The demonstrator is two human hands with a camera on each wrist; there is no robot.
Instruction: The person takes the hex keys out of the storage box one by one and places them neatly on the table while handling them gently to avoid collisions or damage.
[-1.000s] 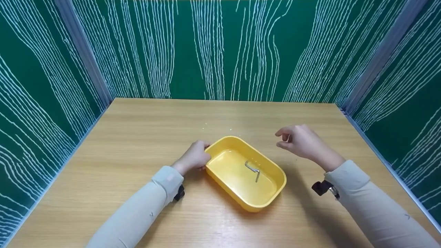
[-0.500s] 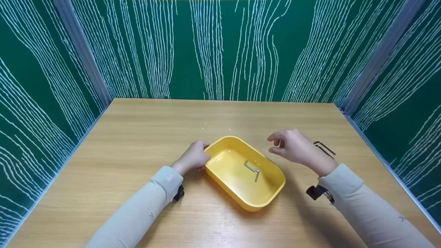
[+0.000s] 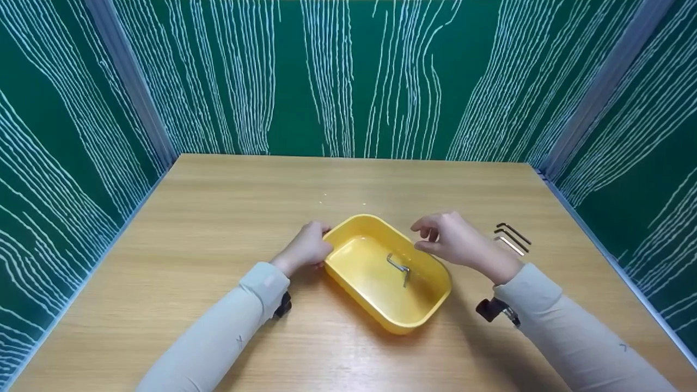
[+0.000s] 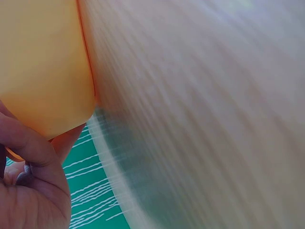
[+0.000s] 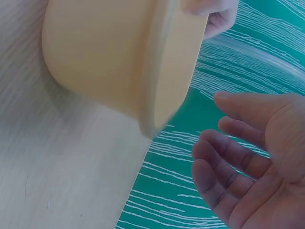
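In the head view a yellow plastic bin [image 3: 356, 269] sits at an angle on the table. My left hand [image 3: 306, 246] grips its left corner at the rim, thumb inside; the left wrist view shows fingers curled at the bin's wall [image 4: 43, 62]. Two silver hex keys [image 3: 397, 265] lie on the bin floor, one overlapping the other. Above the bin's right rim hovers my right hand [image 3: 452, 239], fingers loosely bent. Its palm holds nothing in the right wrist view. Three more hex keys [image 3: 513, 234] lie side by side on the table, just right of that wrist.
A wooden table [image 3: 234, 190] carries everything, with green, white-lined panels [image 3: 294, 81] rising behind it and at both sides. Several tiny pale specks [image 3: 364, 204] dot the surface beyond the bin.
My right hand has moved left and slightly toward me, from beside the bin to over its right rim. The three hex keys on the table have come into sight. The left hand and bin stay put.
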